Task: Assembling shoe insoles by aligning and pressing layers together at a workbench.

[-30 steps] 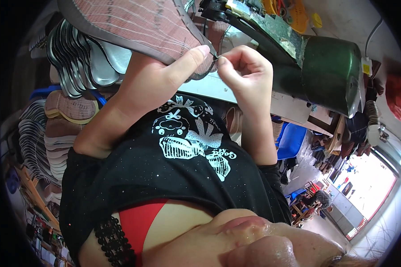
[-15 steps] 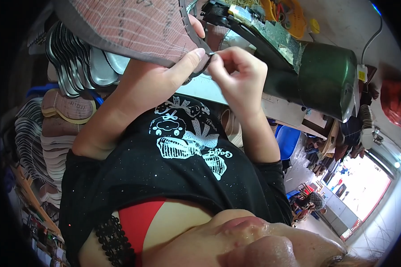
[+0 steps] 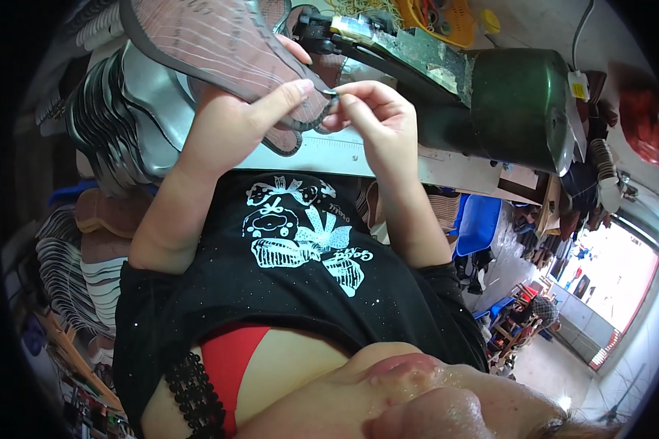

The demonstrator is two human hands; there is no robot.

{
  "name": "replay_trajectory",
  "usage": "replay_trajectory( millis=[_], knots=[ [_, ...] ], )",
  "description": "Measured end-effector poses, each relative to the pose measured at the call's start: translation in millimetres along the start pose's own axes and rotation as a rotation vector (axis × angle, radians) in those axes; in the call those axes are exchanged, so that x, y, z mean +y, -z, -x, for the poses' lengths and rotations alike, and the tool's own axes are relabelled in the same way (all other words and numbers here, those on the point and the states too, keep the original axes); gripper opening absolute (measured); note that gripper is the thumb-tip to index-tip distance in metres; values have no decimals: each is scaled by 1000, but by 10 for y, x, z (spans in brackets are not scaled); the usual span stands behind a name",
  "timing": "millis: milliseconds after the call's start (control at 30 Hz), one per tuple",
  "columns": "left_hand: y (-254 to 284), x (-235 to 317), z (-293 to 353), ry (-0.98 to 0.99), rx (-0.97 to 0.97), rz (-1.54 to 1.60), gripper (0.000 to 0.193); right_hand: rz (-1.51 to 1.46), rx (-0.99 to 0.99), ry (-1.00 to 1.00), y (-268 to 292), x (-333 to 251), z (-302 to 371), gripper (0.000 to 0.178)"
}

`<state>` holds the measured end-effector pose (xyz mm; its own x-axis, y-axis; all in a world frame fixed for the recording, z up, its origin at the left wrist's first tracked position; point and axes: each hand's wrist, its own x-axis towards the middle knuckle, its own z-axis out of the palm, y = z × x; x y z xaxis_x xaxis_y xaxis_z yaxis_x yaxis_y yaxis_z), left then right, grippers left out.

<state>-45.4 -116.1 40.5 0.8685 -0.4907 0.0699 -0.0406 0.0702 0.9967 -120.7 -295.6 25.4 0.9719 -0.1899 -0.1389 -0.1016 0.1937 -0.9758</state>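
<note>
A brownish-pink insole (image 3: 212,47), striped with pale lines and bound in dark trim along its edge, is raised over the white worktable (image 3: 344,154). My left hand (image 3: 238,124) is closed round its narrower part, thumb on top and fingers partly hidden beneath. At the insole's rounded end, my right hand (image 3: 379,121) pinches something small and dark against the trimmed edge; its kind is hard to make out. Below my left thumb, the dark-edged end of another insole (image 3: 283,142) shows under the held one.
A dark green machine (image 3: 516,106) stands across the table's far right side. Beyond it sits a yellow basket (image 3: 436,25). Stacked insoles (image 3: 102,110) crowd the left, with more piles (image 3: 69,256) lower down. A blue bin (image 3: 479,223) is right of the table; a person (image 3: 543,311) is far off.
The insole has tilted and shifted right and slightly down within my left hand. My right fingers have loosened from a tight curl and moved slightly left, staying at the insole's edge.
</note>
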Motion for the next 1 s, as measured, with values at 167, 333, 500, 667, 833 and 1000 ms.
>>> replay_trajectory(
  millis=[167,333,500,667,833,1000],
  knots=[
    [9,-40,-153,96,23,167,33,-212,-310,-217,-110,147,81,28],
    [31,-142,-567,192,63,86,26,-397,-157,-133,-161,210,-78,30],
    [35,-492,-1102,24,203,107,34,-422,10,-75,-338,161,-245,30],
    [-118,-390,-1389,80,64,137,28,-415,93,-36,-253,62,-436,35],
    [-161,-311,-1404,-48,184,62,14,-420,94,-95,-233,7,-529,35],
    [-303,-239,-1309,5,365,199,16,-422,125,-165,-177,-98,-547,36]
  ],
)
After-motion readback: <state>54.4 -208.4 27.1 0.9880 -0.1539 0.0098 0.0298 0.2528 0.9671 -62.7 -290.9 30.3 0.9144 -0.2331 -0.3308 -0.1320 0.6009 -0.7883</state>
